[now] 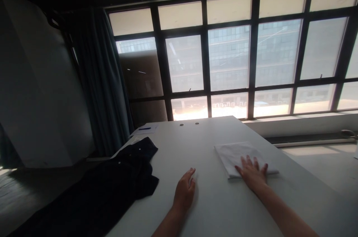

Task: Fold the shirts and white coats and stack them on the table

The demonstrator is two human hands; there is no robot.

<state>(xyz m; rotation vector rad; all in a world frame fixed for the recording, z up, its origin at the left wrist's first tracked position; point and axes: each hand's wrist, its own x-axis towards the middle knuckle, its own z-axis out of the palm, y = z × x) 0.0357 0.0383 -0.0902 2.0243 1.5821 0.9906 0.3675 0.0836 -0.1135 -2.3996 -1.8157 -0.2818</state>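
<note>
While right hand (252,174) lay flat, fingers spread, on near edge of folded white cloth (240,155), left hand (184,190) rested open on bare table (212,207), holding nothing. Cloth sat right of centre, well apart from dark shirt (123,177) (crumpled, at left edge). Cloth judged light, soft, limp; likely slides on smooth top. Best taken by folded edge or corners.

White folded cloth (237,155) lies flat on the table's right half, a neat rectangle, long side running away from me, slightly skewed. My right hand (253,174) presses flat on its near corner, fingers spread. My left hand (184,188) rests on bare tabletop, apart from it.
</note>
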